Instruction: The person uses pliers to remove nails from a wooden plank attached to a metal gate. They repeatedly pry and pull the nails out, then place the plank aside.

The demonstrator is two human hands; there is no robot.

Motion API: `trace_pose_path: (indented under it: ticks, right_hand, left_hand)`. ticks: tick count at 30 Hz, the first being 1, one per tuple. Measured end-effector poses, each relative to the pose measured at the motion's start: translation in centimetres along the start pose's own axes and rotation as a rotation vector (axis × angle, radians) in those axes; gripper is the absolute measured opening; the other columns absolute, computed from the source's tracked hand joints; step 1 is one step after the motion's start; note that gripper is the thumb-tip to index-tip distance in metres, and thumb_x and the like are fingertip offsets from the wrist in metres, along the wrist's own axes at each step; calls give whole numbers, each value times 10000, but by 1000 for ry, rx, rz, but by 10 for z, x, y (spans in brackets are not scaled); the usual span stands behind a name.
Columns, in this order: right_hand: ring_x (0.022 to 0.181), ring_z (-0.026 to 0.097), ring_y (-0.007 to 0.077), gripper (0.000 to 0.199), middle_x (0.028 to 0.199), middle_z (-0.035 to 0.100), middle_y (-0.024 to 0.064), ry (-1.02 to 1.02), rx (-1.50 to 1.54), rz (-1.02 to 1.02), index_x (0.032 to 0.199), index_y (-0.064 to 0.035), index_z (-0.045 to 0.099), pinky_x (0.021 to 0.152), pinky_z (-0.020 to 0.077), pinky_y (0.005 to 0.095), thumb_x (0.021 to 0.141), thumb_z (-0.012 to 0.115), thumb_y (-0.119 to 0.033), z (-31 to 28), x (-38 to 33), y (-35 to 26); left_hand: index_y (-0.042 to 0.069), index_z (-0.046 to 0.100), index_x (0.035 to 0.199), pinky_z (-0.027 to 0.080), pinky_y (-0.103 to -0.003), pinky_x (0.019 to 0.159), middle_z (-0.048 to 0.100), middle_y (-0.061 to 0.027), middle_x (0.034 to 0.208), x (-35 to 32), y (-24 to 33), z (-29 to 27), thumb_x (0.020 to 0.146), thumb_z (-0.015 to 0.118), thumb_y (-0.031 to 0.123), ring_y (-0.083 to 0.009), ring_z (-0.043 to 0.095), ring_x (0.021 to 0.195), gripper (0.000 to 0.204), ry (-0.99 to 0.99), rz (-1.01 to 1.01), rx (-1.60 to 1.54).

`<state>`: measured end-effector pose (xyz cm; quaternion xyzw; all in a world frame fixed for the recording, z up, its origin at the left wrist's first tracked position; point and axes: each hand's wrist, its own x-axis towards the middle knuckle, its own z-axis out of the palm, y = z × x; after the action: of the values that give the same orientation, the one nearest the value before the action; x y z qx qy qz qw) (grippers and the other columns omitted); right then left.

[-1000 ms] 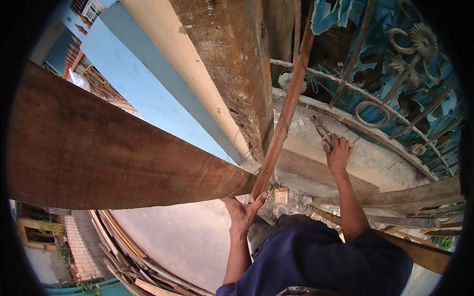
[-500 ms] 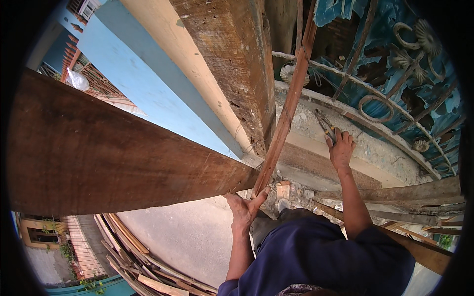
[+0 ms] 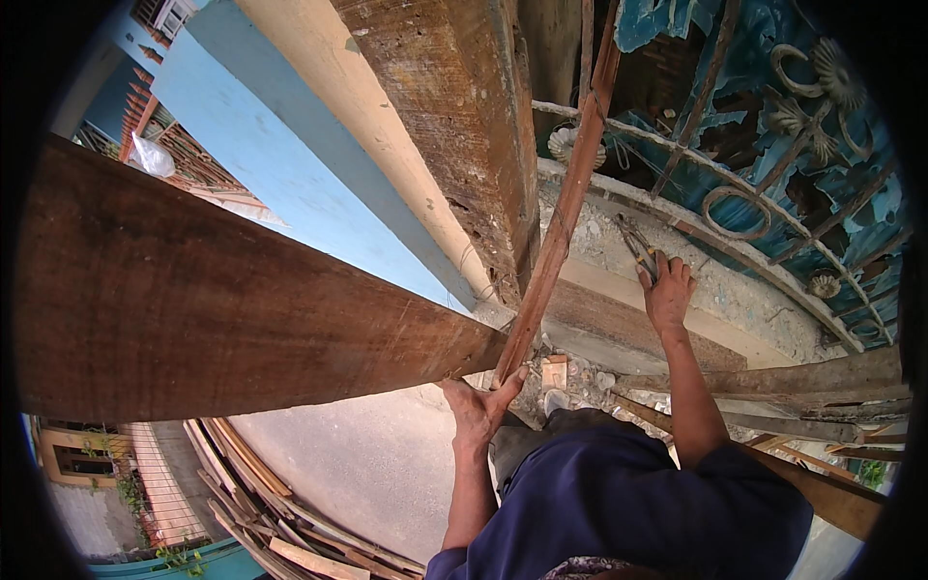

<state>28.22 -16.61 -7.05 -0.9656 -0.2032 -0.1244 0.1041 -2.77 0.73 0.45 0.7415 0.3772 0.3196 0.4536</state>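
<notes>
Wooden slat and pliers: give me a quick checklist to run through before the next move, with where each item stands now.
1. Left hand grips the thin wooden slat at its lower end: ok.
2. Right hand holds the pliers at the ledge: ok.
3. Pliers biting on wire or nail: cannot tell.
4. Slat's upper end fixed: cannot tell, it runs out of view.
5. Footing: cannot tell, hidden by the body.
6. Ground below, stacked planks: nobody visible, ok.

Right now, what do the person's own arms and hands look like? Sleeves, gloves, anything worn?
Both the left hand and right hand are bare: no gloves, and no watch or rings that I can make out. The forearms are uncovered. A dark navy blue garment covers the shoulders and body; where its sleeves end is hard to tell.
</notes>
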Motion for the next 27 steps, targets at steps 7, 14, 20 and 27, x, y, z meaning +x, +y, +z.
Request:
trace_pose_path:
  ticks: [7, 14, 20, 27]
  right_hand:
    - [1099, 477, 281, 527, 1128, 509, 105, 3, 2, 0, 1354, -114, 564, 960, 339, 452, 912, 664, -384, 2, 0, 1]
    - [1095, 471, 276, 538, 1138, 509, 104, -11, -9, 5, 1362, -102, 557, 962, 333, 443, 912, 667, -377, 1, 0, 0]
    - [1090, 470, 276, 534, 1138, 509, 105, -5, -1, -2, 1360, -100, 561, 958, 332, 437, 916, 664, -378, 1, 0, 1]
    - [1094, 471, 282, 524, 1140, 511, 107, -5, -2, -3, 1350, -94, 566, 957, 335, 447, 925, 654, -387, 3, 0, 2]
  left_hand:
    - [-17, -113, 1476, 115, -540, 1187, 126, -315, 1506, 2, -8, -1, 684, 905, 278, -384, 178, 1420, 1323, -90, -36, -53]
    - [-117, 457, 1136, 397, -462, 900, 499, -248, 1137, 2, 2, 1, 664, 915, 296, -348, 506, 1033, 777, 57, 95, 31]
    - [-150, 508, 1153, 424, -452, 906, 519, -254, 1154, 1, 1, 2, 663, 915, 311, -347, 530, 1049, 786, 82, 100, 43]
    - [-147, 430, 1242, 370, -455, 986, 452, -253, 1227, 0, -2, 4, 662, 914, 331, -343, 471, 1141, 894, 83, 108, 37]
